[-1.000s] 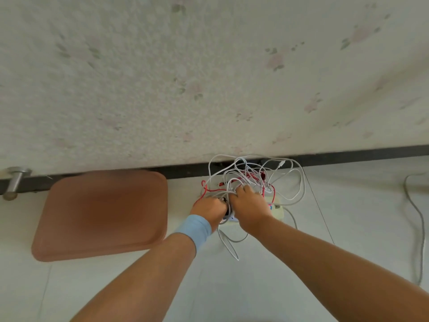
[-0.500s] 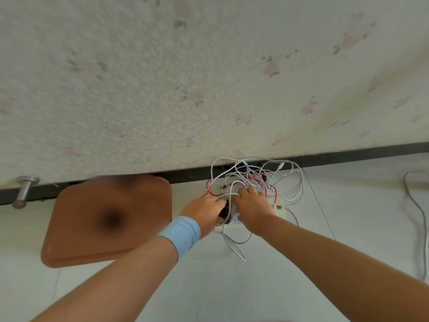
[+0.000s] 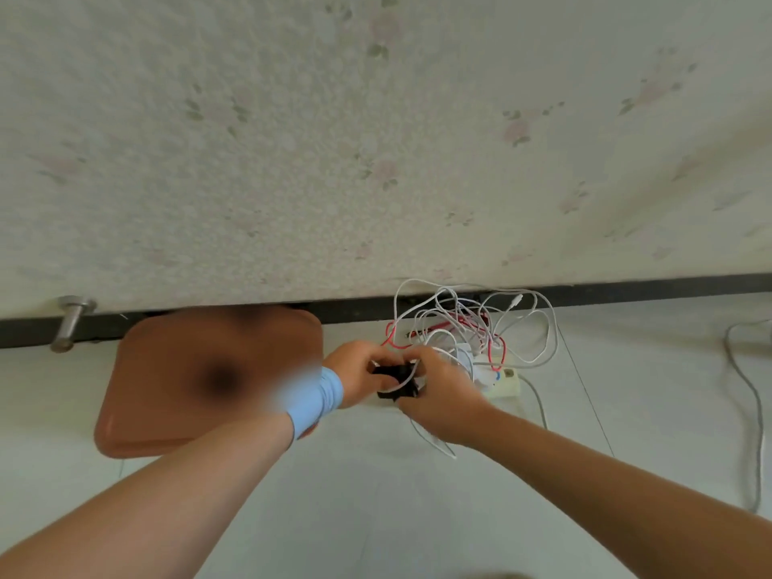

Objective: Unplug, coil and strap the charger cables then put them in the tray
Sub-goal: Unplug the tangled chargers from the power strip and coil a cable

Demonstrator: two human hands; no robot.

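Both hands are low over the floor point(image 3: 376, 503), left hand point(image 3: 355, 378) and right hand point(image 3: 443, 394) side by side, with the charger block point(image 3: 394, 380) between them, gripped from both sides. A cable strand point(image 3: 438, 444) crosses the block and trails to the floor on the near side of the right hand. Just right of that hand lies the power strip point(image 3: 507, 384). Beyond the hands and a touch right, the cable tangle point(image 3: 472, 323) piles over the strip, up against the skirting point(image 3: 626, 288) at the foot of the wall point(image 3: 376, 140). Left of the left hand, the tray point(image 3: 167, 390) lies flat on the floor, its far edge at the skirting. Further left, past the tray, a door stop point(image 3: 71, 323) juts out. Well off to the right of the right hand, a loose cable point(image 3: 757, 432) runs along the floor.
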